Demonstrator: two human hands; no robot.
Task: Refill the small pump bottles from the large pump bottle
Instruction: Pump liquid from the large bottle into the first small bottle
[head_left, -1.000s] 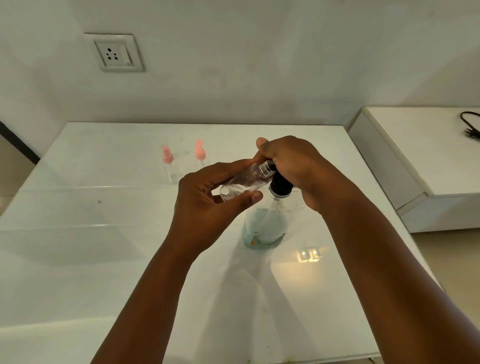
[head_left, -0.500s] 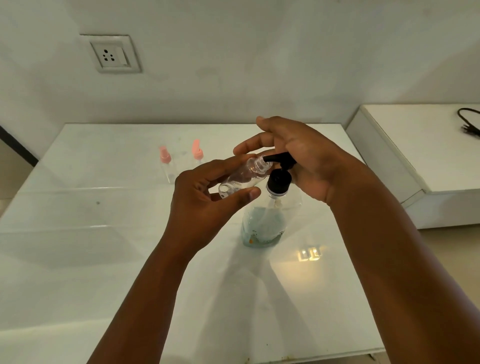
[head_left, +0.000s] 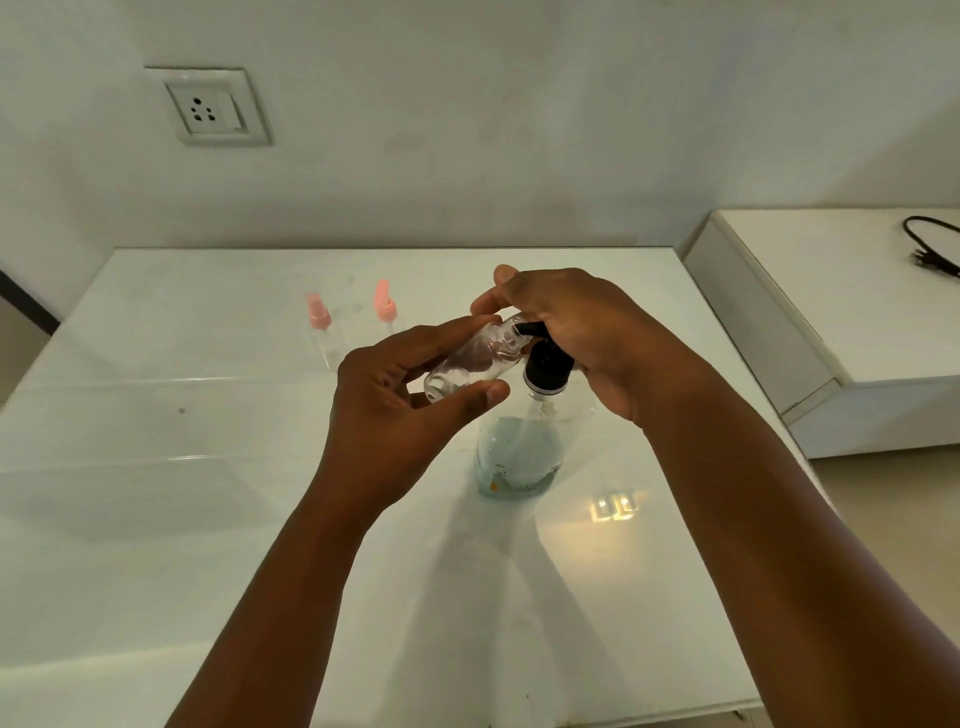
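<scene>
The large clear pump bottle (head_left: 519, 457) with pale blue liquid and a black pump head (head_left: 545, 366) stands on the white table (head_left: 156, 467). My left hand (head_left: 395, 415) holds a small clear bottle (head_left: 475, 358) without a cap, tilted, its mouth against the black nozzle. My right hand (head_left: 582, 332) lies over the pump head, palm on top. Two small clear bottles with pink pumps (head_left: 318, 317) (head_left: 385, 306) stand further back on the left.
A wall with a power socket (head_left: 208, 106) rises behind the table. A lower white cabinet (head_left: 831, 312) stands to the right, with a black cable (head_left: 930, 249) on it. A bright light reflection (head_left: 615, 506) shows on the table beside the large bottle.
My right hand pressed the pump down, lifted with fingers spread half a second ago, and now lies over the pump head again. The small bottle stays at the nozzle.
</scene>
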